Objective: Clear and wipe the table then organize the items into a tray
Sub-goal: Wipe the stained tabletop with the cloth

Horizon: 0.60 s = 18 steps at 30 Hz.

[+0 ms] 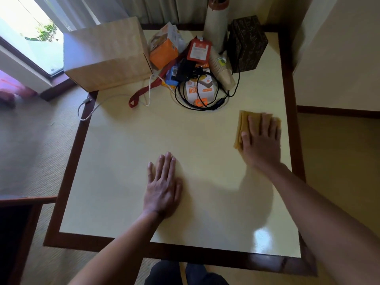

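Cloth (242,122) under your right hand (261,142), near the desk's (127,161) right edge, looks soft, thin and probably folded, so press its middle with straight, flat fingers (253,128), as now, while your left hand (162,188) rests flat on the desk.

- We see the right grip (261,138) pressed flat on a yellow cloth (241,124) near the right edge of the table (123,161).
- The left grip (163,184) rests flat on the table.
- We find an orange box (163,52) and black cables (219,102) piled at the far side.
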Available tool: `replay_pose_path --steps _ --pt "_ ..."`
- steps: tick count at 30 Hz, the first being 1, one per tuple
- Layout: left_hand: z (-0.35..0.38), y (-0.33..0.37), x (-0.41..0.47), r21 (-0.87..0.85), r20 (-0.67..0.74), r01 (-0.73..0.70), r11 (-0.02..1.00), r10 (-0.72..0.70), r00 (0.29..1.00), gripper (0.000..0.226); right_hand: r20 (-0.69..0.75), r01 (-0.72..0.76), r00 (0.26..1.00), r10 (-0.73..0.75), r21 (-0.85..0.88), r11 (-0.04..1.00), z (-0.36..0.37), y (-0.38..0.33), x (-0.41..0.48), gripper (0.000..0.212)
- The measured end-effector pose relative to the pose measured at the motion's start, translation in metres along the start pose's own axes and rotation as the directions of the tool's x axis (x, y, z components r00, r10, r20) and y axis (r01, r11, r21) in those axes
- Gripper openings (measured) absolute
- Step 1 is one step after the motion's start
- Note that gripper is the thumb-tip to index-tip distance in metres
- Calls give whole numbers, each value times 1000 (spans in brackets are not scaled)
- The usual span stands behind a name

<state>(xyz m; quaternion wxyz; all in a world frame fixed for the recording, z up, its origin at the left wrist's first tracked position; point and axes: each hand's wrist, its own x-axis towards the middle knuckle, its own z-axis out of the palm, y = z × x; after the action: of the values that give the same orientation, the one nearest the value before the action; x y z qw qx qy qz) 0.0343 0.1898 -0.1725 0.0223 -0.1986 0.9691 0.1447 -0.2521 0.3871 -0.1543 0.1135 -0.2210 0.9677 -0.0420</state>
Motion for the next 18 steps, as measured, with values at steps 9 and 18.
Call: replay_pose_path --steps 9,18 --pt "-2 -2 -2 -8 -13 16 1000 -16 1000 68 109 409 906 -410 27 912 35 -84 -166 64" --pt "1 1 1 45 3 25 999 -25 1000 69 23 -108 994 109 -51 993 22 49 -193 67"
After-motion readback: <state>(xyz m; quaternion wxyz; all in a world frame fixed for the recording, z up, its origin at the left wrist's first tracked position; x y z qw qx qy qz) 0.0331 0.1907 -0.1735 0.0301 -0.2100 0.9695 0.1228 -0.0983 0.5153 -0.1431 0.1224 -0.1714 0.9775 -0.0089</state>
